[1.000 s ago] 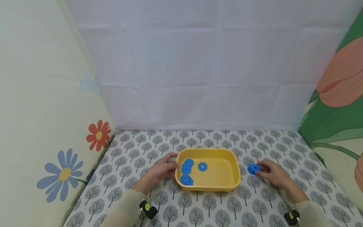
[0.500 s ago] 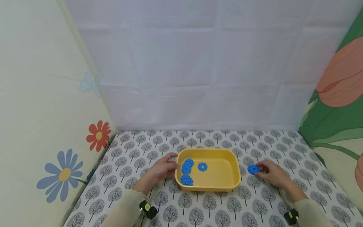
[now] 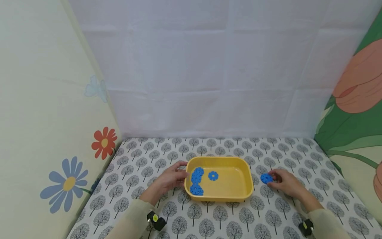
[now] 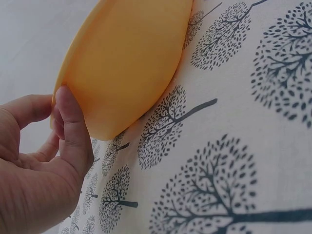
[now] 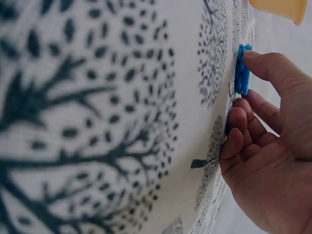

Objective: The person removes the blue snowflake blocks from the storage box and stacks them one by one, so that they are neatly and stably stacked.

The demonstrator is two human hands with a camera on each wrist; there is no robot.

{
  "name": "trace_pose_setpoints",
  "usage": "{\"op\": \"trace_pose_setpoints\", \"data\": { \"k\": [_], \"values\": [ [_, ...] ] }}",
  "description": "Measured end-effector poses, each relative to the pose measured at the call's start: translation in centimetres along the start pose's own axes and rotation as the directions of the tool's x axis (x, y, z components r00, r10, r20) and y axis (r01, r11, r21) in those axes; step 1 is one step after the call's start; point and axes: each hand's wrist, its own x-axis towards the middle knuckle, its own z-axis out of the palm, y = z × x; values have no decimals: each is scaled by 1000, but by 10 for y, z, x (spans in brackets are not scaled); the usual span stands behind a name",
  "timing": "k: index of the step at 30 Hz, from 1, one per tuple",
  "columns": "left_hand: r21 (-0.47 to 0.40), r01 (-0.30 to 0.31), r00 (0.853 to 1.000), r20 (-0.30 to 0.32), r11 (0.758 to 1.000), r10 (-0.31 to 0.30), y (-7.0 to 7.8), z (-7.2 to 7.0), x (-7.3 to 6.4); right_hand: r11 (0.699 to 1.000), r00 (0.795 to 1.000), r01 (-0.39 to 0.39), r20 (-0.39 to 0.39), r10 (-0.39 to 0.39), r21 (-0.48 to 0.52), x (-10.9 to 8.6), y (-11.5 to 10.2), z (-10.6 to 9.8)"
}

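My left hand pinches the left end of a yellow plastic tray, its thumb outside the wall just under the rim in the left wrist view. Right of the tray, a small stack of blue snowflake discs lies flat on the patterned cloth. My right hand holds that stack by its right side. In the right wrist view, the thumb lies on the upper face of the stacked discs, and the other fingers curl beneath and beside them, partly hidden.
Inside the tray, several blue discs overlap along the left wall, and one disc lies apart near the middle. A white cloth with grey tree prints below it closes off the back; painted panels stand left and right.
The upper blue disc sat offset from the one below; now they line up as one neat stack. My right fingers shifted slightly left. The left hand and tray have stayed put.
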Motion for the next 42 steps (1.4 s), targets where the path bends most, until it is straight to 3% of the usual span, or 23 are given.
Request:
{"op": "trace_pose_setpoints", "data": {
  "k": [7,15,24,36,42],
  "values": [
    [-8,2,1000,2,1000,-2,2,0,-1,999,998,23,-64,-21,25,1,-16,-2],
    [-1,1,1000,-4,1000,-1,-1,1,0,972,964,230,-150,-221,40,14,-58,5],
    [-3,2,1000,2,1000,-2,0,0,-1,944,935,323,-177,-307,67,32,-100,23],
    [-5,16,1000,-12,1000,-16,-2,0,-1,943,952,305,-49,-301,134,49,-130,47],
    [-3,10,1000,-4,1000,-10,-1,0,-1,933,938,335,44,-343,128,57,-137,59]
  ]
}}
